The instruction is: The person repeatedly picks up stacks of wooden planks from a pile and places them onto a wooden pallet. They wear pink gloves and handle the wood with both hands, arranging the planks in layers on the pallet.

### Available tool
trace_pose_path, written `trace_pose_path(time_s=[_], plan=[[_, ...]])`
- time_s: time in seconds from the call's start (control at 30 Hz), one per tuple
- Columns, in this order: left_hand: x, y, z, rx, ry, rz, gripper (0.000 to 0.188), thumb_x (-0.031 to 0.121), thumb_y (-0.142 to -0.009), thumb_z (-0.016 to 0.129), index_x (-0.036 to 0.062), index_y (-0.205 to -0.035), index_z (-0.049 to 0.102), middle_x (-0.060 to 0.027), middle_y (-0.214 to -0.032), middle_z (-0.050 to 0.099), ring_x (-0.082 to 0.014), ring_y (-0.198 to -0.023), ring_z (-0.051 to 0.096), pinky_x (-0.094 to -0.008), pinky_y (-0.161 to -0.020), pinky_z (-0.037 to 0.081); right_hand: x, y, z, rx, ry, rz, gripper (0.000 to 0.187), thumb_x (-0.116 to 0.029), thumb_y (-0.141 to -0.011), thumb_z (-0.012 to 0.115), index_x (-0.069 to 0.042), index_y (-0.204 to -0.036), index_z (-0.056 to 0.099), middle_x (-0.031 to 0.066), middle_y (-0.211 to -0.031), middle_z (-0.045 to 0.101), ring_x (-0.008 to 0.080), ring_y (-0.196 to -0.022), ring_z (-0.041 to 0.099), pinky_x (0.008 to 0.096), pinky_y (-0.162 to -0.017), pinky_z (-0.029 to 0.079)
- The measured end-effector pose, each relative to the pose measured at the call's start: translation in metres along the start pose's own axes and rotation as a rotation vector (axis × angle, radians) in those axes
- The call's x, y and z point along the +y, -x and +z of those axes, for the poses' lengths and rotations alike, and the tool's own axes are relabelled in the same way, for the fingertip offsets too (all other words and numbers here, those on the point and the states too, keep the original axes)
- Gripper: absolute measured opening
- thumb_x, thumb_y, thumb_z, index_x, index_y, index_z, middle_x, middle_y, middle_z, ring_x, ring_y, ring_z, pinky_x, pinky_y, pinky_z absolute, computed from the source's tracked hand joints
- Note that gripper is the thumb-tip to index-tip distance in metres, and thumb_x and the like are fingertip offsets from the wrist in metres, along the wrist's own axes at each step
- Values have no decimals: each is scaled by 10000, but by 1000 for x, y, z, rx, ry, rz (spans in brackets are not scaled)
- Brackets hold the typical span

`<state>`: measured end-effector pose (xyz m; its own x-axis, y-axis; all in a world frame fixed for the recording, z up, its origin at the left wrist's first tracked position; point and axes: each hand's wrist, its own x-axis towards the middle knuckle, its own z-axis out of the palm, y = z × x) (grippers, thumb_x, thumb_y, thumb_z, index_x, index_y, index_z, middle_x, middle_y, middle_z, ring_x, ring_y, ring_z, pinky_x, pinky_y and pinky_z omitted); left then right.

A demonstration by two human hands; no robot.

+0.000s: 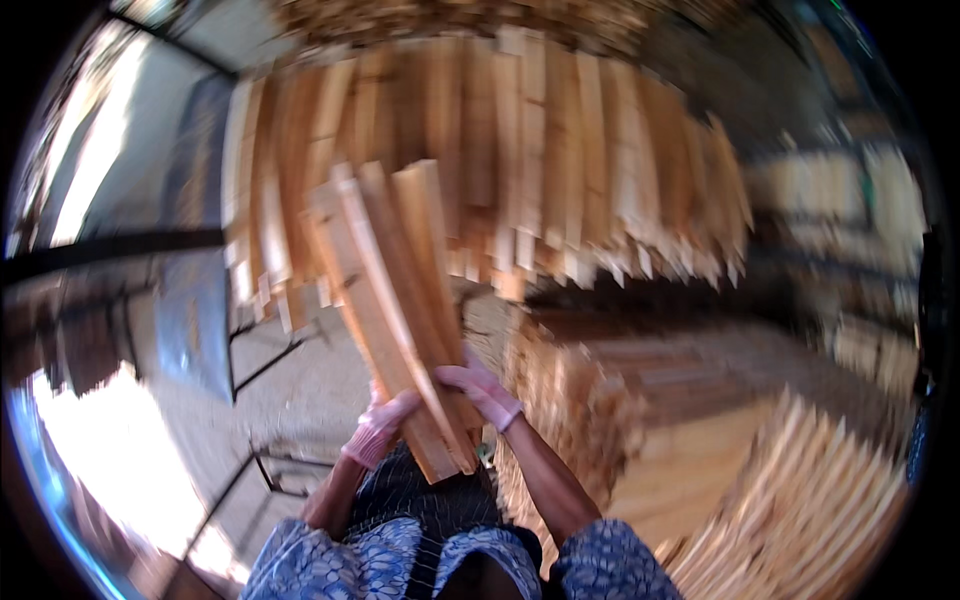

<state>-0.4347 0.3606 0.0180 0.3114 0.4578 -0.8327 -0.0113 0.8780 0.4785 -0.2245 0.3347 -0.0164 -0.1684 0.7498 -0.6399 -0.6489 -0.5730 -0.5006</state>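
Several boards [372, 310] slant through the frame's centre, gripped from either side by the fingers of the left hand [383, 416] and right hand [484, 390]; probably a carrying step, calling next for steady, even squeezing.

I note the worker's pink-gloved left hand [384, 422] and right hand [484, 392] gripping boards [375, 310] angled toward eleven o'clock, with a plank row [480, 150] at twelve.

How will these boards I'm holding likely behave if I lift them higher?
The boards seem stiff, running straight although the left hand and right hand grip near one end. They may slide against each other, since their far ends sit unevenly, and probably feel tip-heavy, with most length beyond the hands.
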Motion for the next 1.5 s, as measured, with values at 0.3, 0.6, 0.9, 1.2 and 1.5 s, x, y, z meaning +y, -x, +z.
trace_pose_path(time_s=[0.3, 0.6, 0.9, 1.2, 1.5], plan=[[10, 47, 112, -341, -252, 61, 817, 185, -889, 756, 104, -1529, 254, -148, -1256, 598, -273, -1097, 636, -408, -925, 578, -15, 168, -15, 342, -155, -490, 828, -185, -872, 736, 26, -1551, 313, 165, -1399, 569, 219, -1272, 544, 309, -1092, 432], [-141, 155, 268, -949, -705, -215, 1090, 134, -844, 804, -15, -1582, 17, -177, -1331, 570, -249, -1156, 615, -368, -980, 542, 132, 433, -43, 1013, -644, -745, 637, -163, -889, 740, 2, -1434, 454, 124, -1216, 664, 179, -1067, 659, 307, -915, 555], [-441, 323, 357, -1148, -1538, -173, 744, 307, -797, 793, 13, -1388, 450, -264, -1180, 663, -324, -1116, 656, -404, -971, 499, 419, 657, -130, 1975, -305, -295, 766, -361, -877, 750, -31, -1472, 398, 212, -1227, 663, 344, -1138, 651, 426, -979, 517], [-442, 153, 272, -1586, -1988, 572, 810, 367, -851, 757, 31, -1494, 396, -260, -1212, 656, -315, -1002, 702, -359, -802, 588, 472, 724, -213, 1854, -71, 175, 947, -588, -852, 734, -6, -1501, 365, 308, -1429, 517, 424, -1361, 495, 473, -1125, 404], [-313, 177, 391, -386, -2472, 1136, 744, 402, -831, 749, 24, -1389, 433, -265, -1370, 537, -423, -1290, 531, -496, -1065, 473, 534, 734, -273, 1891, -363, -57, 882, -247, -858, 751, -69, -1582, 280, 211, -1317, 625, 328, -1186, 622, 402, -1007, 475]])
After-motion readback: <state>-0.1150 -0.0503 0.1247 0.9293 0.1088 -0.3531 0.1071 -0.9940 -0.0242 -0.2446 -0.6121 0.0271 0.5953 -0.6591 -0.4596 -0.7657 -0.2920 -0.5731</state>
